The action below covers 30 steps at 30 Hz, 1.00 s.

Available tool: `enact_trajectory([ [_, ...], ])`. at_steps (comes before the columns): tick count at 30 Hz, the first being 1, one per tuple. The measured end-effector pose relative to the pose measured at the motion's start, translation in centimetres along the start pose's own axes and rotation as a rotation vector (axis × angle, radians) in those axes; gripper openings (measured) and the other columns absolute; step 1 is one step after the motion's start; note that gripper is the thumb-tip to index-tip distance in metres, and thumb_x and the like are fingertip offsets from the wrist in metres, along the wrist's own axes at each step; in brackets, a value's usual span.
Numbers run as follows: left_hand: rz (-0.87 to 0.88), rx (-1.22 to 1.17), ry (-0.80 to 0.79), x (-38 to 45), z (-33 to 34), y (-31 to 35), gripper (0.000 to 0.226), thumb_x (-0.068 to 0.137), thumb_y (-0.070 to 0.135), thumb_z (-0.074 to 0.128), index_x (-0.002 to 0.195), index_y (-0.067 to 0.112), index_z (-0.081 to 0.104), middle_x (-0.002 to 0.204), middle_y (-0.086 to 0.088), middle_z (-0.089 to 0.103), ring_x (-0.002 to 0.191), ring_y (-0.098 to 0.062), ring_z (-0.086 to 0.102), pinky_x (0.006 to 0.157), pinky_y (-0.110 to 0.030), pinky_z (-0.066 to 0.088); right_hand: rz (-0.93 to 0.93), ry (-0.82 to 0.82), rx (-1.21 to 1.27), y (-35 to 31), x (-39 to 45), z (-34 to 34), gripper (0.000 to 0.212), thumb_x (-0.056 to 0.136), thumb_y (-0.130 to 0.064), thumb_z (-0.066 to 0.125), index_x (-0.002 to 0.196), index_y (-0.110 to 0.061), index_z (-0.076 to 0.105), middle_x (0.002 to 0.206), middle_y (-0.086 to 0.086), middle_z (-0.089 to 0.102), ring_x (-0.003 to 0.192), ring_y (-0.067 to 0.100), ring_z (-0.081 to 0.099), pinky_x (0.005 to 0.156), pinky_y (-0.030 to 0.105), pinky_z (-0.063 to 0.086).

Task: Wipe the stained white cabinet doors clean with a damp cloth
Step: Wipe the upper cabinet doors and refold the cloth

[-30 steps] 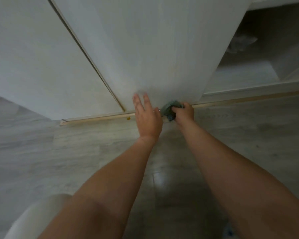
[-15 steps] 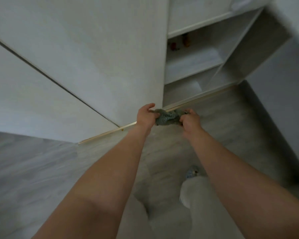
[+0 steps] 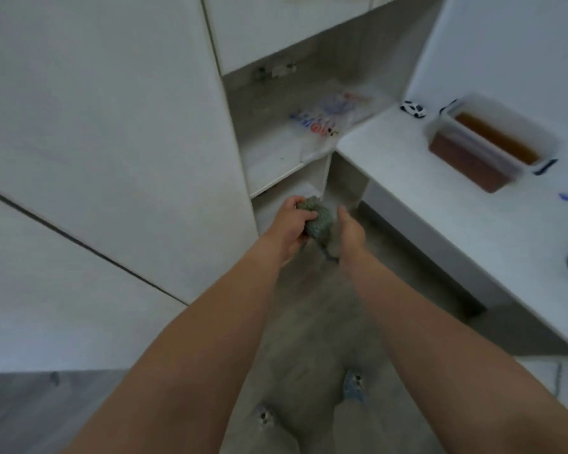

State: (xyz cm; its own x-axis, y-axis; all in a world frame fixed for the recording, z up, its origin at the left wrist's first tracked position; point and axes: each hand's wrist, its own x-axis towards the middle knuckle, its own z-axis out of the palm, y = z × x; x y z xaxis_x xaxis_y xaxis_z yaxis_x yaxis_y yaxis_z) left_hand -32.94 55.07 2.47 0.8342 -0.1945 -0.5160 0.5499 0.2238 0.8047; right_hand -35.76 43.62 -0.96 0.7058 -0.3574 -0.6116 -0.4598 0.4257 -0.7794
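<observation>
Grey-green cloth bunched between left hand and right hand, both grips clenched on it, likely refolding fresh face; cabinet door untouched alongside.

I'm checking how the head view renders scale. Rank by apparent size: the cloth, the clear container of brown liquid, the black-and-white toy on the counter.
1. Clear container
2. Cloth, partly hidden by both hands, so unsure
3. Black-and-white toy

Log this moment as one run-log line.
left hand: grips cloth | right hand: grips cloth | cloth: off cabinet door, bunched
</observation>
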Motion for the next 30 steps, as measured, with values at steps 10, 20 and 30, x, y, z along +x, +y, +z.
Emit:
enact_trajectory([
  [10,0.178,0.359,0.241,-0.7,8.6,3.4,0.025,0.087,-0.004,0.056,0.101,0.015,0.052,0.108,-0.017,0.058,0.091,-0.027,0.058,0.085,-0.045,0.054,0.023,-0.08,0.16,-8.5,0.7,-3.2,0.025,0.102,-0.025,0.054,0.118,-0.009,0.063,0.115,0.016,0.067,0.101,0.031,0.066,0.072,0.04,0.059],
  [20,0.171,0.186,0.038,-1.9,17.1,11.8,0.019,0.097,0.032,0.062,0.101,0.014,0.065,0.084,-0.006,0.068,0.068,-0.018,0.068,0.058,-0.03,0.055,-0.284,-0.348,-0.068,-22.6,-0.4,-2.8,0.033,0.102,-0.032,0.049,0.108,-0.003,0.065,0.11,0.02,0.069,0.1,0.033,0.069,0.092,0.047,0.055],
  [30,0.51,0.103,0.304,-1.4,23.8,21.6,0.013,0.098,0.02,0.057,0.092,0.009,0.06,0.105,-0.021,0.069,0.097,-0.035,0.069,0.09,-0.051,0.057,-0.435,-0.364,0.123,-31.0,-4.0,-1.0,0.01,0.097,-0.016,0.06,0.102,-0.008,0.065,0.103,0.02,0.07,0.091,0.034,0.07,0.073,0.046,0.061],
])
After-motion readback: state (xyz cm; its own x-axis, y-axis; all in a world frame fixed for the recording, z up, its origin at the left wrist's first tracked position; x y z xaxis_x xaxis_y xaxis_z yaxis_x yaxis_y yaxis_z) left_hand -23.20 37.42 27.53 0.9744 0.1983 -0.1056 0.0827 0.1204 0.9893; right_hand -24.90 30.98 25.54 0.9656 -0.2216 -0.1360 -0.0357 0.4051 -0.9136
